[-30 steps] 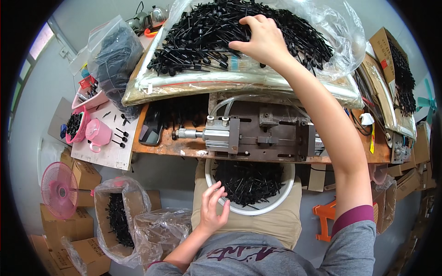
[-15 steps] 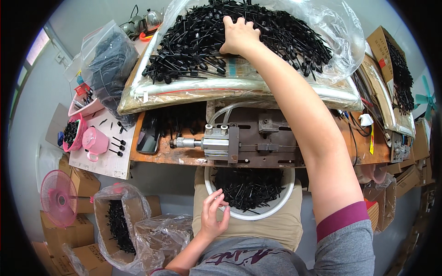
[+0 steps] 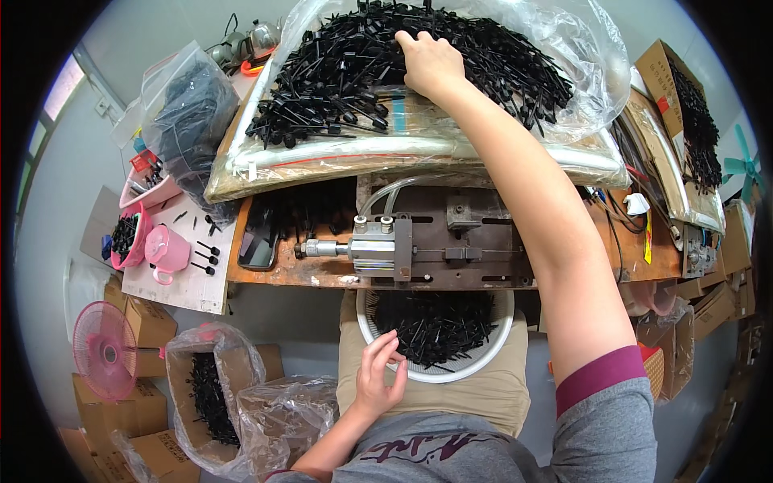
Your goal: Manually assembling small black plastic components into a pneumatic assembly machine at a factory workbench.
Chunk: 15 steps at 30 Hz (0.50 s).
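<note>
My right hand (image 3: 433,66) is on a big heap of thin black plastic sticks with thicker heads (image 3: 338,72), spread on a plastic-wrapped board. Its fingers are drawn together and bent down into the heap; what they grip is hidden. Down at my lap, my left hand (image 3: 377,377) is open, fingers loosely curved and thumb apart, at the near left rim of a white round basket (image 3: 459,373). More black sticks (image 3: 435,330) fill that basket. Between heap and basket, a metal air cylinder (image 3: 374,251) with clear hoses sits on a dark machine plate (image 3: 427,221).
Left of the machine lie a phone (image 3: 259,248) and a pink lidded cup (image 3: 167,249). A pink fan (image 3: 105,351) and a plastic-lined carton (image 3: 181,394) of black parts stand on the lower left. Cables (image 3: 624,213) hang right of the board. An open carton (image 3: 668,88) tilts at the far right.
My right hand has shifted slightly right and its spread fingers have drawn together over the heap. My left hand stays by the basket rim. The whole view has moved slightly.
</note>
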Tool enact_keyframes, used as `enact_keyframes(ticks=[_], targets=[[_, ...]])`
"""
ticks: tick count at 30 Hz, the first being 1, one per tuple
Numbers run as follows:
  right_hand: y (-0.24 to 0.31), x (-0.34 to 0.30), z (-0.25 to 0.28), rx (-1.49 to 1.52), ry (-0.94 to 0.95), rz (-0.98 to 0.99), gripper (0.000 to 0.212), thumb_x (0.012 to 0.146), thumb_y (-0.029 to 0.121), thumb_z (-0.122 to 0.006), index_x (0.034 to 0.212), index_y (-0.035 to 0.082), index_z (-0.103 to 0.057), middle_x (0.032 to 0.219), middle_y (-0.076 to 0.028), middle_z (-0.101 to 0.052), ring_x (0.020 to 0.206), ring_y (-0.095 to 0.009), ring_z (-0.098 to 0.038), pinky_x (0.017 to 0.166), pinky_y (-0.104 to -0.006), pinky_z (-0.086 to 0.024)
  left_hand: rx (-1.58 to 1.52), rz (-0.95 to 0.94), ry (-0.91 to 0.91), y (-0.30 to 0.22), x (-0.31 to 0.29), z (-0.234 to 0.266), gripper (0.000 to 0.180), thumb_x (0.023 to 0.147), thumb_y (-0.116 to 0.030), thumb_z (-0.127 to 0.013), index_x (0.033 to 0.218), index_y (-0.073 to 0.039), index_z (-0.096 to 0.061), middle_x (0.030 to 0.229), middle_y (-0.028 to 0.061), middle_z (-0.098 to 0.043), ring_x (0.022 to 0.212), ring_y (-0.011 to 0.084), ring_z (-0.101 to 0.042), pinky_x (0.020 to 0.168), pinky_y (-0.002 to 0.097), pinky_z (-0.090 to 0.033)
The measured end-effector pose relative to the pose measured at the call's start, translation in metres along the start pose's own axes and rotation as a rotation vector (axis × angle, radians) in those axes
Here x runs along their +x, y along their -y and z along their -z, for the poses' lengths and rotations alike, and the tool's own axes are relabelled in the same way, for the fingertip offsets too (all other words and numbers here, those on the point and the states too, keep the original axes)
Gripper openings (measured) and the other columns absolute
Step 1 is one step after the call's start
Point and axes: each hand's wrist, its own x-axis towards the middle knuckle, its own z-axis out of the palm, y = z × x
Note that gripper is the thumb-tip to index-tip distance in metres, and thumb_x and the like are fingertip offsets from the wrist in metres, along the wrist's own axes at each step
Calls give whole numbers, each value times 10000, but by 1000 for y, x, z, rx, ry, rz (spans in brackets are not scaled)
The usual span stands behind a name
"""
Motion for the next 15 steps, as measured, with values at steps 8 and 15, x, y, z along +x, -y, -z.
enact_keyframes(ticks=[8,15], targets=[[-32,-6,28,-81,18,68,634,685,125,-749,1274,134,-515,1123,-105,-605,1027,-309,-628,832,-425,-542,5,32,9,1,-8,3,609,791,115,-615,1344,-8,-393,1300,248,-454,721,147,-623,686,260,-517],[-76,-28,61,-152,63,354,643,646,95,-755,1252,103,-538,1103,-89,-602,1000,-300,-624,829,-416,-535,-24,37,23,0,-5,-4,605,790,118,-612,1341,-11,-399,1297,242,-458,714,142,-616,673,257,-515]])
